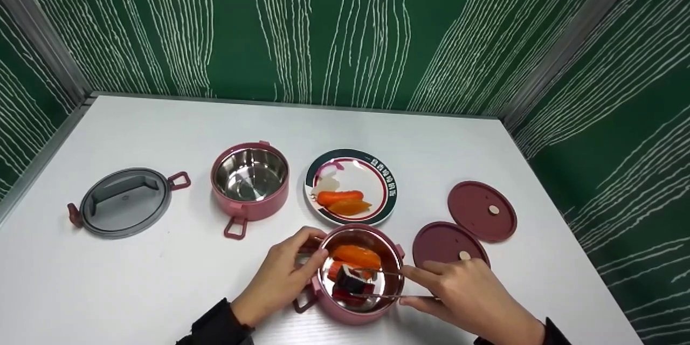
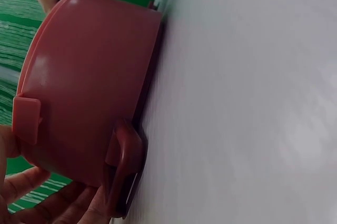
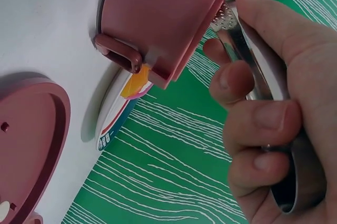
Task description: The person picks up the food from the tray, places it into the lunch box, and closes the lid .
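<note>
A pink pot (image 1: 353, 314) with a steel inside stands near the front of the table. My left hand (image 1: 283, 275) grips its left side, thumb at the rim and fingers around the outer wall. Metal tongs (image 3: 243, 50) are held in my right hand (image 1: 466, 291), the fingers wrapped about their arms. Inside the pot, the tong tips lie on either side of a black-and-white sushi roll (image 1: 350, 281); whether they squeeze it is unclear. An orange food piece (image 1: 356, 255) and red pieces lie in the pot beside the roll, partly covered.
Behind the pot is a plate (image 1: 389, 194) with a dark green rim, bearing orange food pieces. A second pink pot (image 1: 264, 209) and a grey lid (image 1: 126, 210) with handles stand to the left. Two dark red lids (image 1: 474, 210) lie at the right.
</note>
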Demonstrator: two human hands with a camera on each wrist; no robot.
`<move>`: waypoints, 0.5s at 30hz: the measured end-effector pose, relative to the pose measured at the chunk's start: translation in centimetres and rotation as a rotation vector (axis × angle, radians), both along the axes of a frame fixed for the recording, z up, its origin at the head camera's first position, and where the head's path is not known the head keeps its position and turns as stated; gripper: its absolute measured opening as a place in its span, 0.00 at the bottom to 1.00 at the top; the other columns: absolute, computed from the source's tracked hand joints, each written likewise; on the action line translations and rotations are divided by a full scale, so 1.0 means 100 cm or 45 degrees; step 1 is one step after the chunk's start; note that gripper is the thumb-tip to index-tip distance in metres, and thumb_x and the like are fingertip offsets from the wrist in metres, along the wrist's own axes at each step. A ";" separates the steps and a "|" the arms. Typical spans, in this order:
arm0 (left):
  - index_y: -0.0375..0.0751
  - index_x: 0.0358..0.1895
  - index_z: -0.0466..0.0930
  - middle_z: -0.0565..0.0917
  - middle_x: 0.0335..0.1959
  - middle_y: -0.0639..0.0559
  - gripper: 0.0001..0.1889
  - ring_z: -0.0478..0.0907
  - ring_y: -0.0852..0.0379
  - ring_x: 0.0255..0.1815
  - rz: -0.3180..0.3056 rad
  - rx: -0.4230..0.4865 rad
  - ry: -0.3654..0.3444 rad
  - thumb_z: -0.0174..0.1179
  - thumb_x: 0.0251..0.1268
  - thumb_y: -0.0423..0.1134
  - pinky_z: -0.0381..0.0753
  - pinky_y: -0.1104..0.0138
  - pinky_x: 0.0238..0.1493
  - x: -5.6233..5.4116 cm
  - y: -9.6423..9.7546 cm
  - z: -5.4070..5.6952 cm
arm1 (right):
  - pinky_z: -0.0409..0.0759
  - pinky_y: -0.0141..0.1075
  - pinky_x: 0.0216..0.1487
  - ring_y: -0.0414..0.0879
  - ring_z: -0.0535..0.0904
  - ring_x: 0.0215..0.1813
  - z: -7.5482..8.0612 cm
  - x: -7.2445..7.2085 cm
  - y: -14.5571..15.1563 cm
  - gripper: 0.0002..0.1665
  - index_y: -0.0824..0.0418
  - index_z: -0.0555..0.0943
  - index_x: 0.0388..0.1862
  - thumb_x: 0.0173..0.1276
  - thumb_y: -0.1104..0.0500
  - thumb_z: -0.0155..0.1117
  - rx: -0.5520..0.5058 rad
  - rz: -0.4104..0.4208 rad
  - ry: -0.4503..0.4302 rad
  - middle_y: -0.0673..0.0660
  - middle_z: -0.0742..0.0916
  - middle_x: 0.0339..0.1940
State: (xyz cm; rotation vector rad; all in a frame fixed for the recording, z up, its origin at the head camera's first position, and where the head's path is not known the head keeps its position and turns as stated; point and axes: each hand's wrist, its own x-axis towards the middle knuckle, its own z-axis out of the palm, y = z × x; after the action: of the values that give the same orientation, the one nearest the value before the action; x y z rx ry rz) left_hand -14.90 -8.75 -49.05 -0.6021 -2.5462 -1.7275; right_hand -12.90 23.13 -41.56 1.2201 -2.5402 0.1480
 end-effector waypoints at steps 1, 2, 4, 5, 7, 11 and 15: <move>0.49 0.57 0.79 0.87 0.47 0.57 0.11 0.82 0.60 0.52 0.003 -0.004 0.008 0.58 0.78 0.45 0.81 0.57 0.59 0.000 0.000 0.000 | 0.56 0.26 0.22 0.30 0.63 0.18 0.000 0.000 0.000 0.22 0.47 0.90 0.48 0.63 0.35 0.73 -0.014 0.001 -0.011 0.39 0.79 0.21; 0.49 0.57 0.79 0.87 0.47 0.57 0.11 0.82 0.60 0.51 0.006 -0.008 0.016 0.58 0.78 0.45 0.81 0.57 0.59 0.000 0.000 0.000 | 0.55 0.26 0.21 0.29 0.63 0.18 0.001 0.000 0.001 0.22 0.46 0.90 0.48 0.63 0.36 0.74 -0.026 0.003 -0.022 0.38 0.78 0.21; 0.48 0.57 0.79 0.87 0.47 0.57 0.11 0.82 0.61 0.51 0.011 -0.013 0.033 0.59 0.78 0.44 0.81 0.57 0.59 0.000 0.001 0.001 | 0.55 0.25 0.21 0.28 0.62 0.19 0.002 0.000 0.001 0.21 0.47 0.90 0.47 0.61 0.37 0.75 -0.051 0.010 -0.052 0.38 0.77 0.20; 0.48 0.57 0.79 0.87 0.46 0.57 0.11 0.82 0.61 0.51 0.013 -0.016 0.041 0.59 0.78 0.44 0.80 0.58 0.59 0.000 0.001 0.001 | 0.56 0.25 0.21 0.27 0.61 0.19 0.003 0.001 0.001 0.20 0.47 0.90 0.47 0.61 0.38 0.76 -0.065 0.012 -0.069 0.37 0.76 0.20; 0.48 0.56 0.79 0.87 0.46 0.57 0.11 0.83 0.61 0.51 0.014 -0.019 0.056 0.59 0.78 0.44 0.81 0.58 0.58 0.000 0.001 0.001 | 0.57 0.24 0.20 0.26 0.60 0.19 0.004 0.001 0.002 0.20 0.47 0.90 0.47 0.61 0.39 0.76 -0.084 0.017 -0.107 0.36 0.74 0.19; 0.48 0.56 0.79 0.87 0.47 0.57 0.11 0.83 0.61 0.51 0.011 -0.005 0.042 0.59 0.78 0.43 0.81 0.58 0.59 0.000 0.001 0.001 | 0.59 0.23 0.19 0.24 0.60 0.19 0.005 0.002 0.002 0.19 0.47 0.90 0.48 0.64 0.39 0.74 -0.094 -0.004 -0.208 0.35 0.73 0.19; 0.48 0.56 0.79 0.87 0.47 0.56 0.11 0.82 0.60 0.51 0.007 0.006 0.016 0.59 0.78 0.43 0.81 0.58 0.59 0.000 0.001 0.001 | 0.60 0.22 0.19 0.24 0.60 0.19 0.006 0.002 0.003 0.20 0.47 0.90 0.48 0.65 0.38 0.73 -0.081 -0.029 -0.257 0.34 0.72 0.19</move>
State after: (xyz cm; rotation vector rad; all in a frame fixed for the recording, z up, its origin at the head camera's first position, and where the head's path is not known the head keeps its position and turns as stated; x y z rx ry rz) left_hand -14.88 -8.62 -48.95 -0.6032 -2.5327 -1.7215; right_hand -12.66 23.40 -41.00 1.2060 -2.6962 0.3607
